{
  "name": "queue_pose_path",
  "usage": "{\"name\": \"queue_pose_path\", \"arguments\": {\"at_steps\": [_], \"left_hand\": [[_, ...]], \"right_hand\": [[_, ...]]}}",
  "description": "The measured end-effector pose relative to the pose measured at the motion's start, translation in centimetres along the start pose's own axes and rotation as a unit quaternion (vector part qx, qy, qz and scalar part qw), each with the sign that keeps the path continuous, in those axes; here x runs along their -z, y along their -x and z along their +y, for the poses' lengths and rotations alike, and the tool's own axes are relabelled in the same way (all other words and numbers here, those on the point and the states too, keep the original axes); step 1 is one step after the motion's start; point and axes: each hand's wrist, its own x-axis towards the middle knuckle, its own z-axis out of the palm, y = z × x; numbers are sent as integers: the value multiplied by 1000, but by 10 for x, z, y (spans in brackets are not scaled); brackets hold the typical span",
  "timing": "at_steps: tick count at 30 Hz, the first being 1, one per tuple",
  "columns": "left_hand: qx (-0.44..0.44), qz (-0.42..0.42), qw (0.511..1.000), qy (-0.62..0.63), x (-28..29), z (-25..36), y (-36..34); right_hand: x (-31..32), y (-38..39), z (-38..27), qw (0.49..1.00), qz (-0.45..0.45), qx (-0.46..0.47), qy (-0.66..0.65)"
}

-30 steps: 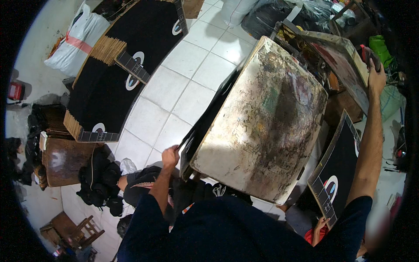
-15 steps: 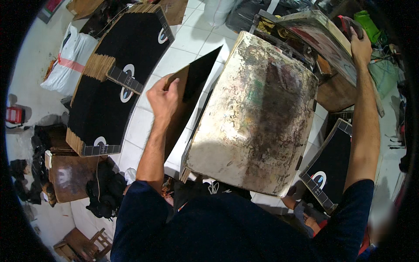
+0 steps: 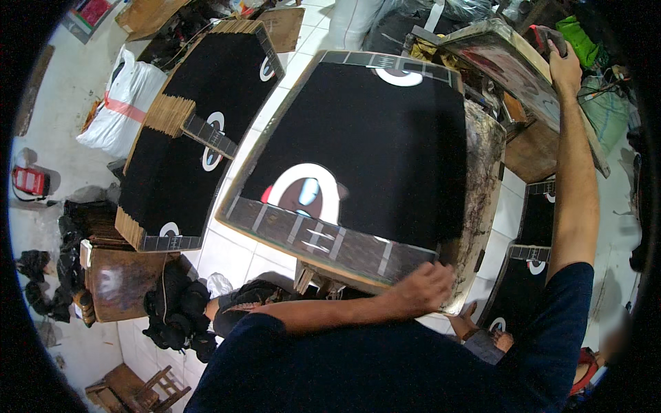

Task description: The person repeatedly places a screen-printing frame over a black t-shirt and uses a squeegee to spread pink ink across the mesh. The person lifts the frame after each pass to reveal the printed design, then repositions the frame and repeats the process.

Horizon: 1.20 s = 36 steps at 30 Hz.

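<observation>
A large thin black board (image 3: 365, 131) with grey plank-like bands and white-ringed eye prints lies on a stained pale tabletop (image 3: 485, 179). It covers most of that top and leaves a strip bare at the right. My left hand (image 3: 427, 288) reaches across the front, its fingers curled at the board's near right corner; they are slightly blurred and partly hide it. Far right, my right hand (image 3: 564, 67) is closed around a dark grey and red padded piece (image 3: 551, 41) on the upper corner of a raised, tilted screen frame (image 3: 509, 65).
Left stands a fanned pile of similar black boards (image 3: 186, 144), with a white sack (image 3: 127, 103) beyond. More printed boards (image 3: 520, 289) lie on the right, beside another person's limbs (image 3: 482, 334). Black cloth bundles (image 3: 182, 310) and a brown box (image 3: 127, 282) sit at lower left.
The board has gone from upright at the table's left side to flat on the tabletop. My left hand has swung right to its near corner. My right hand keeps hold at the frame.
</observation>
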Motion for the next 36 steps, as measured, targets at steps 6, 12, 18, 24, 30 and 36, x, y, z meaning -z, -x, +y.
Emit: {"name": "queue_pose_path", "arguments": {"at_steps": [6,12,18,24,30,36], "left_hand": [[120,-93,974,169,-49,-69,35],[732,151,644,-167,32,-249,238],[685,270,671,89,42,-227,268],[661,299,653,217,-17,-168,216],[708,163,673,138,-40,-165,204],[590,30,807,17,10,-150,220]], "right_hand": [[-2,-6,0,1000,22,8,1],[15,19,-17,997,46,64,-15],[28,32,-36,991,49,28,-124],[27,27,-33,993,49,1,-103],[26,35,-38,993,40,1,-110],[29,29,-37,995,19,-27,-98]]}}
